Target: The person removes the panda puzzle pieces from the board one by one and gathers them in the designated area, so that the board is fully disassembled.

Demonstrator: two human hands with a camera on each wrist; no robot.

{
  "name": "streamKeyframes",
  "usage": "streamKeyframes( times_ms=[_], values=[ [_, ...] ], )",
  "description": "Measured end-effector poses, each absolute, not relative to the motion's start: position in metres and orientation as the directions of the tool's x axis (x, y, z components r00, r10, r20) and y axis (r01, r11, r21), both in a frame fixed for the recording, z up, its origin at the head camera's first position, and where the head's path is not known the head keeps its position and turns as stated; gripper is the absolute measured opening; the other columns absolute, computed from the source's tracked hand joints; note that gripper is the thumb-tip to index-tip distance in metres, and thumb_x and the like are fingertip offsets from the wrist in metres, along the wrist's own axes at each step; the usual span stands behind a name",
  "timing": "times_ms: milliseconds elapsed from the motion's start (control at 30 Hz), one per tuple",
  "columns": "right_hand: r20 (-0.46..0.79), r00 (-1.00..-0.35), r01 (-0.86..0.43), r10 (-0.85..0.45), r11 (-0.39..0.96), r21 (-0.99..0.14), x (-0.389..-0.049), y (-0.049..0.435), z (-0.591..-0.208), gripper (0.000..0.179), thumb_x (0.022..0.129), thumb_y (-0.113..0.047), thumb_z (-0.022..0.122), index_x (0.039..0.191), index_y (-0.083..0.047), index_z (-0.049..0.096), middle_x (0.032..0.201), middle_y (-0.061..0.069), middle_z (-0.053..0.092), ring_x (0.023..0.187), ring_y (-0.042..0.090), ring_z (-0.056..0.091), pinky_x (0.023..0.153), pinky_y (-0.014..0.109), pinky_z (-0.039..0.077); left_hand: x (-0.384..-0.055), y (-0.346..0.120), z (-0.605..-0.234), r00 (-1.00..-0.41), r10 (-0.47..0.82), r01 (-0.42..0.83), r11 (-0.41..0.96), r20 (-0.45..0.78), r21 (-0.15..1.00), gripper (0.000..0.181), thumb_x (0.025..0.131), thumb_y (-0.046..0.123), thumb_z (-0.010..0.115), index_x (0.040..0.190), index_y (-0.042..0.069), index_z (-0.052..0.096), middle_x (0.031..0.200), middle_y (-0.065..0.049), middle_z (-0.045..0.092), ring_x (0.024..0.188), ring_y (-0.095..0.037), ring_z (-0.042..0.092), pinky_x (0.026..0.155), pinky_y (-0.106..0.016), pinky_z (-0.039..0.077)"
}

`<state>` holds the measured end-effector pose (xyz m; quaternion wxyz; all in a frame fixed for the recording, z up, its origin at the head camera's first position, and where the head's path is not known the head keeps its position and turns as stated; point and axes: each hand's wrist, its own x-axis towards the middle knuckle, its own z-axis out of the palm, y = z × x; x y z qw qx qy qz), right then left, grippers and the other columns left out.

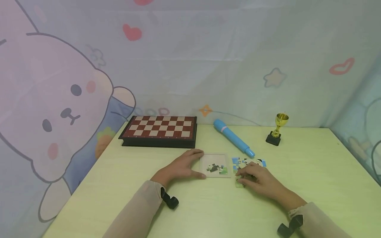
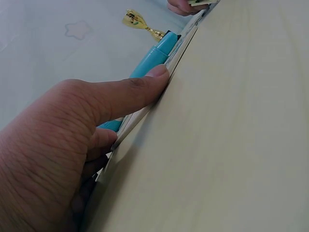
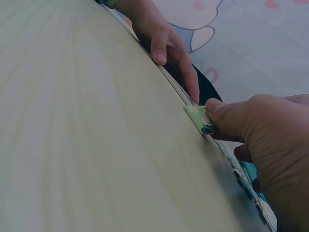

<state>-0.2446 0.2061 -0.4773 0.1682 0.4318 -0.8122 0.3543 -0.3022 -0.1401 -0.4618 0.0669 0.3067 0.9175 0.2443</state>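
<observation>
A shallow clear-rimmed puzzle tray [image 1: 212,158] lies on the table, with a few joined puzzle pieces [image 1: 219,169] in its lower part. My left hand [image 1: 186,165] holds the tray at its left side, thumb by the near corner and fingers by the far one. Right of the tray, my right hand [image 1: 258,178] pinches a green puzzle piece [image 3: 194,116] between thumb and fingers; a small white flower shows on it. More loose puzzle pieces [image 1: 236,161], blue, white and black, lie just beyond that hand, which partly covers them.
Behind the left hand is a chessboard box [image 1: 159,127] with red and white squares. A blue thick pen-shaped tube [image 1: 235,138] lies slantwise beyond the pieces. A small gold trophy cup [image 1: 277,129] on a black base stands toward the back right. A printed cloth hangs behind the table.
</observation>
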Motion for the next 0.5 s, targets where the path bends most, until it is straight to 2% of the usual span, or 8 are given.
streamKeyframes(
  times_ms=[233, 500],
  values=[
    [0.557, -0.562, -0.827, -0.612, 0.404, -0.391, -0.2462, 0.2067, -0.4794, 0.028, 0.086, -0.011, 0.080, 0.111, -0.019, 0.072, 0.097, -0.013, 0.065, 0.082, 0.005, 0.052, 0.066, 0.022, 0.046, -0.3000, -0.1396, -0.4616, -0.809, 0.587, 0.523, 0.691, 0.033, 0.499, 0.099, 0.078, 0.065, 0.076, 0.156, 0.017, 0.040, 0.160, 0.004, 0.032, 0.148, -0.019, 0.027, 0.118, -0.043, 0.028],
    [0.566, -0.565, -0.824, -0.601, 0.447, -0.348, -0.2453, 0.2053, -0.4774, 0.026, 0.086, -0.013, 0.080, 0.109, -0.021, 0.071, 0.100, -0.015, 0.065, 0.091, 0.008, 0.053, 0.075, 0.027, 0.047, -0.3014, -0.1400, -0.4622, -0.806, 0.591, 0.528, 0.690, 0.035, 0.494, 0.099, 0.078, 0.067, 0.075, 0.156, 0.018, 0.040, 0.160, 0.005, 0.032, 0.148, -0.019, 0.027, 0.118, -0.043, 0.029]
  ],
)
